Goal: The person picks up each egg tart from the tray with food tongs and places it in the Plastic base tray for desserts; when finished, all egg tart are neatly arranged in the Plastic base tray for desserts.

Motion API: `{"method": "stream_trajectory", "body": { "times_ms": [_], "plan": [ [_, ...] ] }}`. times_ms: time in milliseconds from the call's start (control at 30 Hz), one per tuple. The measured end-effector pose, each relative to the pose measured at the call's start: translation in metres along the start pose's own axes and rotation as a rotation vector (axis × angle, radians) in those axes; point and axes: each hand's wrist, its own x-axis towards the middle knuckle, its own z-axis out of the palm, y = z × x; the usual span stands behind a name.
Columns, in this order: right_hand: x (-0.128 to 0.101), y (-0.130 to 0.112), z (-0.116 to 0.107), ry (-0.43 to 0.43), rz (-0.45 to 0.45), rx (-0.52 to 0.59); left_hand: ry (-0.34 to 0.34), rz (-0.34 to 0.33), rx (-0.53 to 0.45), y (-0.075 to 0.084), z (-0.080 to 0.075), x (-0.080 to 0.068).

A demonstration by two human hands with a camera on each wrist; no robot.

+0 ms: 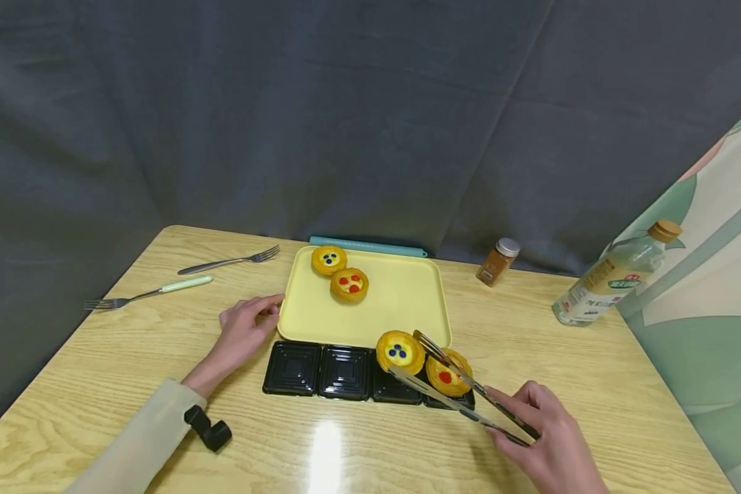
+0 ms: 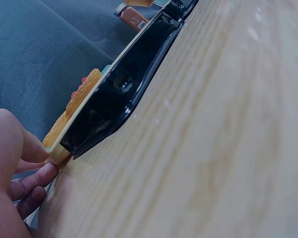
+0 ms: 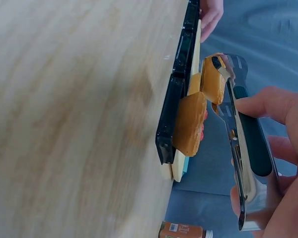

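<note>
Right now I see the wooden desk (image 1: 160, 384) carrying a yellow tray (image 1: 401, 302) with two tarts at its far end, and a black four-cell mould tray (image 1: 318, 370) just in front of it. My left hand (image 1: 243, 329) rests on the desk, fingers (image 2: 37, 176) loosely bent and touching the yellow tray's corner, gripping nothing. My right hand (image 1: 546, 446) is curled round metal tongs (image 1: 463, 391), whose tips pinch a blueberry tart (image 1: 400, 352) above the black tray's third cell. A red-topped tart (image 1: 447, 374) sits in the last cell beside it.
</note>
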Motion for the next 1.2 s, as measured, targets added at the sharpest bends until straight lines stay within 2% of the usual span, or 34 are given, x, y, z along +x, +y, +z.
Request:
{"method": "stream_trajectory", "body": {
  "times_ms": [133, 333, 567, 767, 1200],
  "plan": [
    [-0.003, 0.003, 0.003, -0.002, -0.014, -0.008, 0.0, -0.006, -0.003, -0.001, 0.001, 0.0],
    [-0.005, 0.009, 0.008, 0.037, -0.115, -0.02, 0.001, -0.005, -0.006, -0.002, 0.001, 0.001],
    [-0.007, 0.011, 0.009, 0.05, -0.153, -0.042, 0.004, 0.002, -0.005, -0.003, 0.002, 0.001],
    [-0.006, 0.013, 0.01, 0.076, -0.236, -0.041, 0.008, 0.009, -0.006, -0.003, 0.001, 0.001],
    [-0.008, 0.012, 0.007, 0.078, -0.238, -0.08, 0.004, -0.001, -0.001, -0.004, 0.001, 0.0]
  ]
}}
